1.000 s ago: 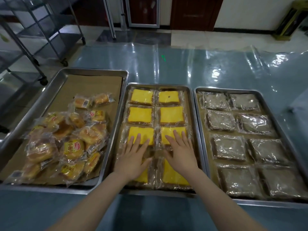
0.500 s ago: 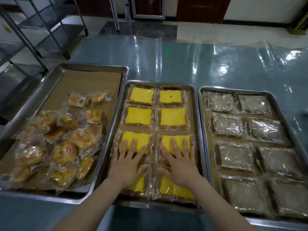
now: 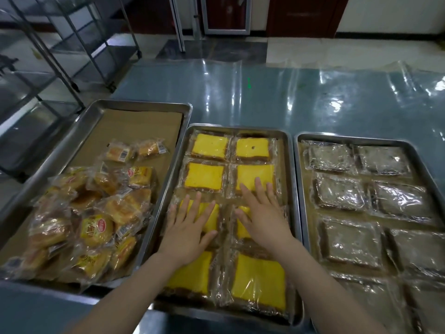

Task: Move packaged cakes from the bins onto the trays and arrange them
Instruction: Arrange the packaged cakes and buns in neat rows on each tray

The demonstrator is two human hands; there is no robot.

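Three steel trays sit side by side. The middle tray (image 3: 291, 179) holds wrapped yellow square cakes (image 3: 204, 175) in two columns. My left hand (image 3: 189, 229) lies flat, fingers spread, on the third cake of the left column. My right hand (image 3: 263, 216) lies flat on the right column, its fingertips reaching the second-row cake (image 3: 255, 174). Neither hand grips anything. The left tray (image 3: 60, 150), lined with brown paper, holds a loose heap of wrapped round cakes (image 3: 96, 229). The right tray (image 3: 299, 189) holds wrapped dark square cakes (image 3: 339, 192) in two columns.
The trays rest on a blue-green table (image 3: 252, 100) covered with shiny clear plastic, bare behind the trays. Wheeled metal racks (image 3: 72, 44) stand on the floor at the far left. A door and a metal frame are beyond the table.
Both hands slid away from me along the yellow cakes, from the two nearest rows toward the third and second rows. The view has moved closer to the trays.
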